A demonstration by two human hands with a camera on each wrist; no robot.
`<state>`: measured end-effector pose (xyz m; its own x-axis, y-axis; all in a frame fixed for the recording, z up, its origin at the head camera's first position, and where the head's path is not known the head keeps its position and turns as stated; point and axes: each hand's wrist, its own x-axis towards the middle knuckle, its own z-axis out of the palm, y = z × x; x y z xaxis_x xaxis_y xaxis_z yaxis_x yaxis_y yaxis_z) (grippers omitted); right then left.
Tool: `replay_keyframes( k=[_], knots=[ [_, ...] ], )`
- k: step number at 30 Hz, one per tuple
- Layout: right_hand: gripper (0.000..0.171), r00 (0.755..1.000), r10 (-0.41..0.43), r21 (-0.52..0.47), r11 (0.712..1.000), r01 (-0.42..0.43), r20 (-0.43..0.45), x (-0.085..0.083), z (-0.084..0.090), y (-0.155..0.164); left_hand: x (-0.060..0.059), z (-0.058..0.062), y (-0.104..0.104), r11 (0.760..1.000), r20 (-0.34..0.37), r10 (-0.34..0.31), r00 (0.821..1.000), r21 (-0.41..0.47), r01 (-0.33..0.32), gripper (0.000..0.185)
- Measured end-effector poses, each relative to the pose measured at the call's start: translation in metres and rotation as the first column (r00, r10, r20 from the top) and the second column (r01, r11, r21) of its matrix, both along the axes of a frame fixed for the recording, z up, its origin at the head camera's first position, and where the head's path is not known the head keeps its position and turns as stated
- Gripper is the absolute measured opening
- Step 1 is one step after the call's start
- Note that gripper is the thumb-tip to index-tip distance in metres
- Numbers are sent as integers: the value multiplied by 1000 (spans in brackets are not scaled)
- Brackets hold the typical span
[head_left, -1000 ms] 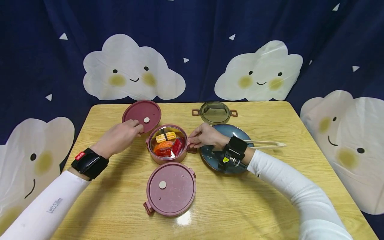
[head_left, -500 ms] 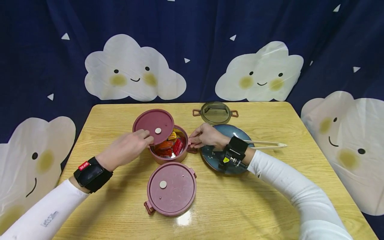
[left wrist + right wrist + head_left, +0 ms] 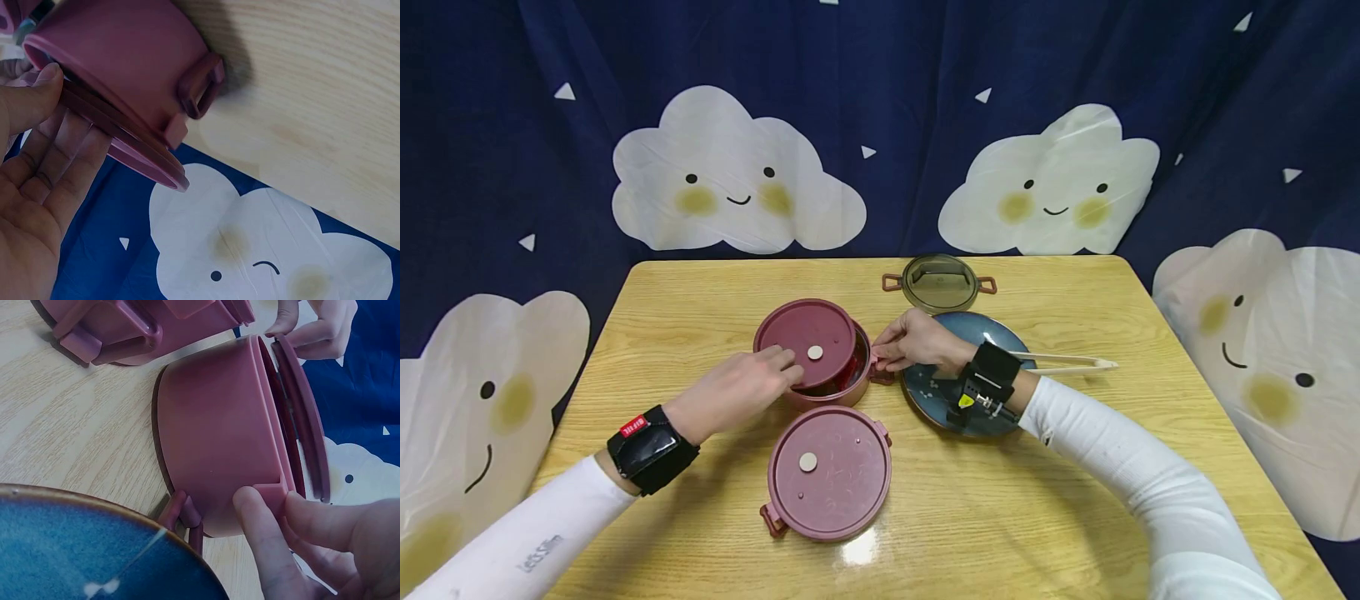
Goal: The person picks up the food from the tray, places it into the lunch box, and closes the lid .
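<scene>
My left hand [image 3: 748, 385] pinches the edge of a dark red round lid [image 3: 805, 333] with a white button. In the head view the lid covers most of the pink pot [image 3: 838, 398], leaving a crescent of the inside showing at the right. Thumb and fingers of the left hand [image 3: 47, 137] grip the lid's rim beside the pot wall [image 3: 125, 56] in the left wrist view. With my right hand [image 3: 921, 343] I pinch the small tab [image 3: 269, 495] at the pot's rim. The food pieces inside are mostly hidden, with a bit of red showing.
A second pink pot with its lid on [image 3: 829, 473] stands in front. Right of the open pot lies a blue plate [image 3: 925, 402], under my right wrist, with pale tongs [image 3: 1067, 362] across its edge. A brown glass lid [image 3: 938, 287] lies behind it.
My left hand has carried the dark red lid from behind left of the pot rightward and toward me, over the pot opening. My right hand stays at the rim.
</scene>
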<state>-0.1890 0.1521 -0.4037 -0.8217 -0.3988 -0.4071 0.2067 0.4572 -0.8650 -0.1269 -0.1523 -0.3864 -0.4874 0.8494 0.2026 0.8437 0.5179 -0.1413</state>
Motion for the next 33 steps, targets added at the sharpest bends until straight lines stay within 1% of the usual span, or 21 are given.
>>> replay_keyframes(
  k=[5, 13, 19, 26, 30, 33],
  knots=[
    [19, 1000, 5, 0, 1000, -5, -8, 0, -2, 1, 2, -2, 4, 1000, 6, -16, 1000, -12, 16, 12],
    [19, 1000, 0, -14, 1000, 0, -1, 0, -3, 1, 2, -2, 8, 999, -3, -39, 999, -19, 39, 16],
    [20, 1000, -10, -19, 1000, 10, 6, 0, -3, 1, 1, -2, 11, 998, 24, -54, 998, -13, 54, 23],
    [21, 1000, -11, -16, 1000, 11, 16, 0, -1, 0, 1, -4, 11, 999, 46, -49, 998, -21, 50, 20],
    [20, 1000, 1, 23, 1000, -1, -28, 0, 2, 1, 0, -6, 8, 998, 47, -53, 997, -10, 54, 15],
    [22, 994, 16, 81, 997, -8, -103, -1, 7, 1, 0, -7, 6, 998, 44, -58, 997, 10, 58, 15]
  ],
)
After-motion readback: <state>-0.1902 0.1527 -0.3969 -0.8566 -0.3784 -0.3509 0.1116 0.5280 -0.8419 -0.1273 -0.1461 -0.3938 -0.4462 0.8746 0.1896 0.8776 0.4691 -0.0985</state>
